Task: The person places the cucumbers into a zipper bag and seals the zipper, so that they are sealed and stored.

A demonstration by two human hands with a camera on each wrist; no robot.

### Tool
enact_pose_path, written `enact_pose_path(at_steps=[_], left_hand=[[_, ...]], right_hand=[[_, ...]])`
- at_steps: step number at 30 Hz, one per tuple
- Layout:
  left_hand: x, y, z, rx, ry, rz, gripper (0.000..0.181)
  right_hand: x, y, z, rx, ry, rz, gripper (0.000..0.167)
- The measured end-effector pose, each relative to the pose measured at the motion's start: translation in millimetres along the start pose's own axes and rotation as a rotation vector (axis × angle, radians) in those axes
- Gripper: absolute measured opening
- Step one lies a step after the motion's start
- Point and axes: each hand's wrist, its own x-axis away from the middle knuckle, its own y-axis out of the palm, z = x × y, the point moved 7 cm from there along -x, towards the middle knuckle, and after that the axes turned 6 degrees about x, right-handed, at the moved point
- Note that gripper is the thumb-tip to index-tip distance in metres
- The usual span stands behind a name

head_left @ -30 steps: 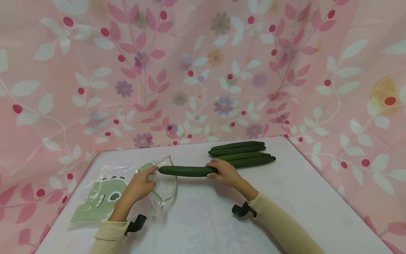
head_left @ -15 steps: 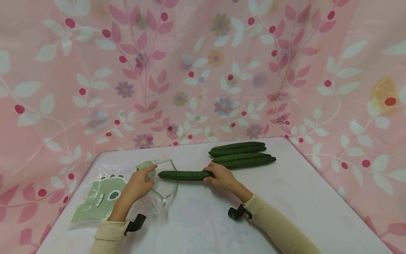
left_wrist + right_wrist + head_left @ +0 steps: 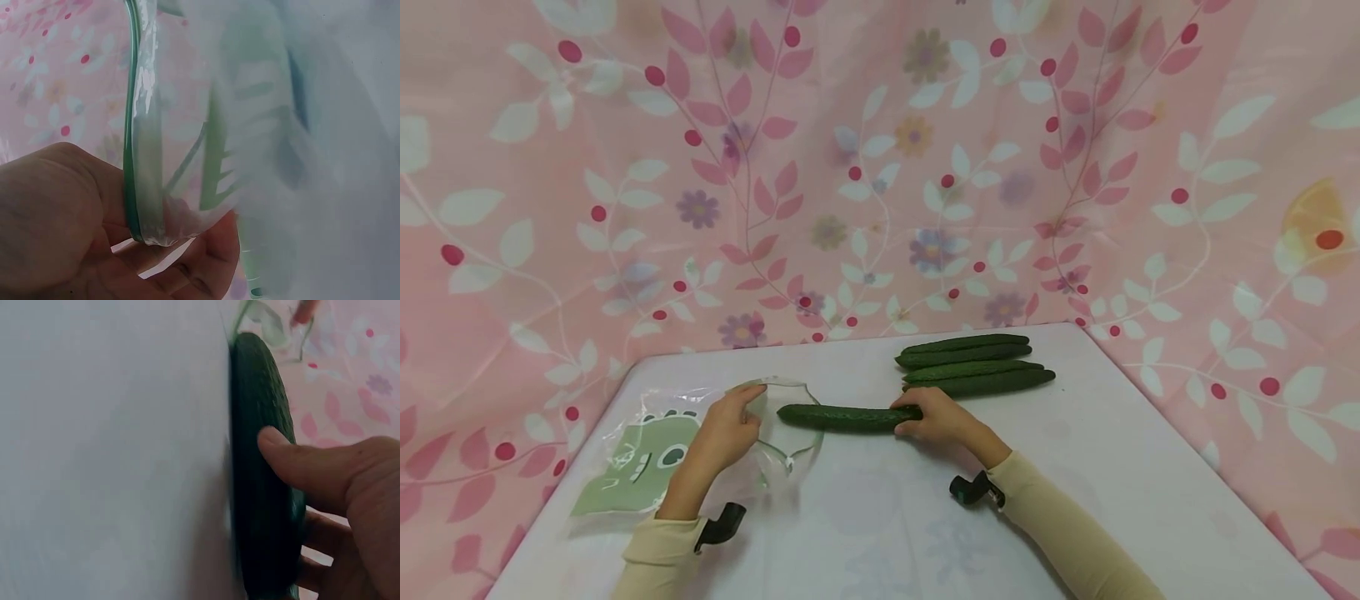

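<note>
Bag (image 3: 651, 467): clear plastic, printed with a green cartoon face, one large eye and white teeth; lying at the left of the table (image 3: 880, 517), its mouth turned to the right and spread apart; rim green, running down beside the palm in the left wrist view.

Left sleeve (image 3: 658, 558): beige; black wrist camera (image 3: 722, 525) at the cuff.

Left hand (image 3: 718, 437): at the mouth of the bag; fingers partly curled, holding the rim; forefinger reaching along the far side of the opening.

Cucumber (image 3: 850, 418): dark green, single, set crosswise to the person; left tip at the mouth of the bag, overlapping the opening in the head view; whether inside it or above it cannot be told, nor whether the underside touches the table.

Right hand (image 3: 947, 417): at the right end of the cucumber; thumb on the near side, fingers on the far side, closed to its thickness and gripping it.

Cucumbers (image 3: 973, 372): four, in two pairs, one behind the other; on the table just beyond the right hand, which partly covers the nearer pair.

Right sleeve (image 3: 1067, 525): beige; second camera (image 3: 970, 490), black.

Cloth (image 3: 880, 208): pink, floral; behind the table, full width.
</note>
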Motion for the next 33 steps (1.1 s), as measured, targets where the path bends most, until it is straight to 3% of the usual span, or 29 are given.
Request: enact_pose_path(at_steps=[5,12,23,26,33], left_hand=[[1.7,1.2,1.3,0.02,-0.004,-0.011,0.057],[2.5,7.3,1.0,0.035,0.005,-0.033,0.058],[0.9,10.1,7.4,0.052,0.026,-0.035,0.056],[1.4,11.1,8.5,0.053,0.028,-0.035,0.057],[0.6,12.8,14.2,0.058,0.037,-0.039,0.059]], right_hand=[[3.6,0,9,-0.09,-0.033,-0.021,0.041],[-1.5,-1,-2,-0.193,-0.097,0.096,0.037],[-25.1,0,-38,-0.115,-0.128,0.232,0.033],[-34.6,5,-45,-0.073,-0.14,0.24,0.031],[-48.4,11,-60,-0.085,-0.123,0.254,0.028]])
